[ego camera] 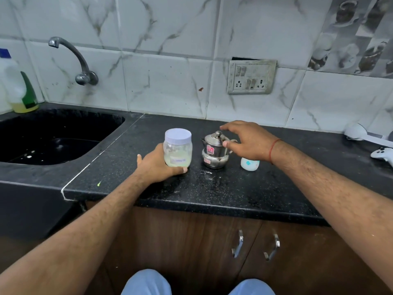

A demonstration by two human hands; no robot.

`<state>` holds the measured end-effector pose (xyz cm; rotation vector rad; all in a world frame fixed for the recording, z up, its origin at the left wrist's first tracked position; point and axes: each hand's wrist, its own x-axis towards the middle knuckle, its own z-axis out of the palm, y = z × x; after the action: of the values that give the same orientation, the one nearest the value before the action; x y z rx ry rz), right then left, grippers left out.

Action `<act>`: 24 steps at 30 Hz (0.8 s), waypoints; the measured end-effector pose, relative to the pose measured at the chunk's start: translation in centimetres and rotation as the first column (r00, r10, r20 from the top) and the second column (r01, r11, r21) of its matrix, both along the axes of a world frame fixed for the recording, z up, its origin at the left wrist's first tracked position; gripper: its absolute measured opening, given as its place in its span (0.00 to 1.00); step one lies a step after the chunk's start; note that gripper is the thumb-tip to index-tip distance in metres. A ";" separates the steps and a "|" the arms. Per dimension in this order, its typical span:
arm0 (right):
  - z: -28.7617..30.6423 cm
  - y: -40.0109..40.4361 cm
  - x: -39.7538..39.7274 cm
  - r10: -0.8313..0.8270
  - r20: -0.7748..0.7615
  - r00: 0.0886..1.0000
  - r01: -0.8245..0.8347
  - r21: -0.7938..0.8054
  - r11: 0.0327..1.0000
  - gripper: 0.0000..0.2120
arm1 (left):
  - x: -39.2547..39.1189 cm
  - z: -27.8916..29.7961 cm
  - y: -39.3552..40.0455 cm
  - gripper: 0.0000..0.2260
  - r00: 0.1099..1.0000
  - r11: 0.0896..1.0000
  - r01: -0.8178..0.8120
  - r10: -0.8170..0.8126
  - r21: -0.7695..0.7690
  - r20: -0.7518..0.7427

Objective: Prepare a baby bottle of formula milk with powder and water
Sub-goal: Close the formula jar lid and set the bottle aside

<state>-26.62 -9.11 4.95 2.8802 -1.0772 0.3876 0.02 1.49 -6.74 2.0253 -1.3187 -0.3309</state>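
The job looks barely started. The left hand [158,165] grips the powder jar [177,148], lid still on, standing on the black surface [223,188]. The right hand [246,141], fingers spread and holding nothing, hovers over the steel kettle [214,151]. The baby bottle [249,163] waits just beside it.

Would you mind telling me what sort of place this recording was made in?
Most likely a home kitchen: a black stone countertop with a sunken black sink, a curved metal wall tap, and white marble-patterned wall tiles.
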 end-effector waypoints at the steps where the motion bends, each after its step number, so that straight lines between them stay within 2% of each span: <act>1: -0.5 -0.3 0.2 0.003 0.011 1.000 -0.003 0.006 1.000 0.27 | 0.4 0.0 -0.5 0.44 1.000 1.000 -0.012 0.012 -0.002 -0.013; 5: -2.8 -0.6 1.0 0.019 0.048 0.999 -0.019 0.009 1.000 0.31 | 1.0 -0.2 -2.2 0.47 0.999 1.000 -0.025 0.025 0.009 -0.045; 14: -4.7 -0.9 1.7 -0.001 0.138 0.990 0.012 -0.080 0.997 0.31 | 1.5 -1.0 -4.0 0.43 1.000 1.000 -0.011 0.011 0.015 0.021; 18: -5.4 -0.5 2.0 -0.006 0.181 0.983 0.018 -0.069 0.997 0.33 | 1.4 -1.1 -4.0 0.42 0.999 1.000 -0.009 0.009 0.014 0.040; 21: -6.4 0.7 1.0 0.013 0.358 0.934 0.051 -0.169 0.984 0.33 | 1.5 -1.2 -4.1 0.42 0.999 1.000 -0.006 0.006 0.009 0.040; 23: -7.3 1.5 -0.5 0.024 0.557 0.830 0.164 -0.284 0.945 0.30 | 1.7 -1.4 -4.3 0.42 0.999 1.000 -0.011 0.010 0.009 0.044; 24: -7.8 1.6 -1.4 -0.004 0.644 0.765 0.245 -0.285 0.927 0.30 | 1.8 -1.4 -4.3 0.44 0.999 1.000 -0.015 0.015 0.011 0.040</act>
<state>-28.06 -7.52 -2.81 2.3588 -1.1015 1.4635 1.79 -2.85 -8.17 2.0594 -1.3281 -0.2930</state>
